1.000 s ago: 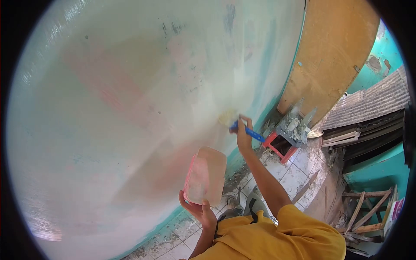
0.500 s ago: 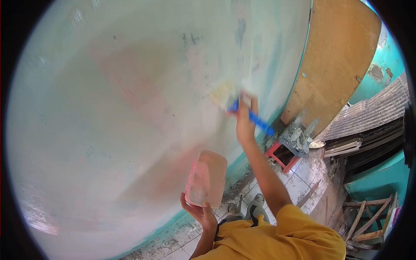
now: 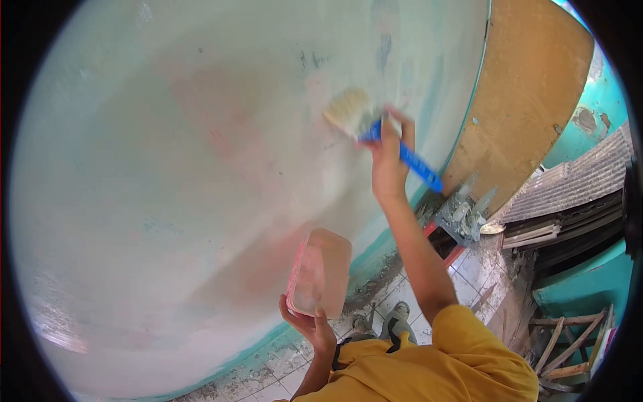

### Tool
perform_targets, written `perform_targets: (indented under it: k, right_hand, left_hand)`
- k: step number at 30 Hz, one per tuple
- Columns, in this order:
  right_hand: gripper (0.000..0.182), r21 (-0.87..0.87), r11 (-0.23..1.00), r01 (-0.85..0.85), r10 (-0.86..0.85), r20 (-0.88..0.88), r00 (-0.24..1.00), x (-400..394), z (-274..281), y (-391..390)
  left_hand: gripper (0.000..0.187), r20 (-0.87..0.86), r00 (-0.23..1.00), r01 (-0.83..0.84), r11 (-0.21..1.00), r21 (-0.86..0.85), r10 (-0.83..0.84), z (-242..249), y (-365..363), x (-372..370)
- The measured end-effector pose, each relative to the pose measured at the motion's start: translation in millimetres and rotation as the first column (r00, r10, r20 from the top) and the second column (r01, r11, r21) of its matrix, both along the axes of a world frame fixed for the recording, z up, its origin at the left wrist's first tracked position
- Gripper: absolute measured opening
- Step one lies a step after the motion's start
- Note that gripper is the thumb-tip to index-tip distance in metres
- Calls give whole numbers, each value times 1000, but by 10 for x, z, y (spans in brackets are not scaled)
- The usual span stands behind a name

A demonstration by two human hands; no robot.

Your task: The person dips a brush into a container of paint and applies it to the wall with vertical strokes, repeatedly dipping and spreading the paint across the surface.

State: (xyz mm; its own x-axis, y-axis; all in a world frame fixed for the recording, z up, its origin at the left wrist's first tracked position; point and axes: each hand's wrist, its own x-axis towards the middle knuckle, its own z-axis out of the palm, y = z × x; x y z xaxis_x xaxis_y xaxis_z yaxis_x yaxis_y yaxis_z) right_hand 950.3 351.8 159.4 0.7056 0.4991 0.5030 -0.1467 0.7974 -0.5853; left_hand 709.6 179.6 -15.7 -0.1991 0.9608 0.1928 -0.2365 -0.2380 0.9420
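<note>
A wide paintbrush (image 3: 418, 166) with a blue handle and pale bristles is gripped in my right hand (image 3: 390, 157). Its bristles lie against the whitish wall (image 3: 221, 161), which shows faint pink, grey and teal patches. Lower down, my left hand (image 3: 315, 328) holds a pink plastic tub (image 3: 321, 271) by its bottom end, thumb over the rim and fingers beneath. The tub is tilted with its opening facing me, and a pale residue coats the inside.
A brown wooden panel (image 3: 529, 87) borders the wall at right. Below it stands a red and grey stool (image 3: 445, 238) with putty-smeared tools on top. Corrugated sheets (image 3: 569, 187) and a wooden frame (image 3: 569, 345) are farther right. My feet stand on dirty white tiles (image 3: 398, 295).
My right hand has moved the paintbrush upward and slightly right along the wall. The tub stays nearly in place in my left hand. The view has shifted a little.
</note>
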Motion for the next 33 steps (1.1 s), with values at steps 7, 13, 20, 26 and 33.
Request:
perform_targets:
  k: [7, 13, 20, 26, 33]
  right_hand:
    - [27, -534, 845, -21, -17, -66, 998, -143, -2281, -354]
    - [29, -323, 944, 63, -28, 110, 994, 67, -276, -25]
    - [32, -187, 982, -28, 10, -97, 995, -81, -1130, 35]
    - [28, -594, 805, -13, -42, -79, 996, -243, -2007, -325]
    - [32, -101, 995, -1, 6, 46, 999, -143, 196, -37]
  left_hand:
    - [106, -42, 999, 3, 1000, 9, -3, 9, 6, -39]
    - [107, -96, 994, -56, 998, -7, 55, 126, -5, -90]
    - [108, -4, 999, -54, 998, 33, 54, 130, 9, -62]
    - [108, -29, 999, -45, 998, 51, 46, 125, 37, -73]
    - [108, -46, 998, -40, 997, 67, 43, 143, 52, -40]
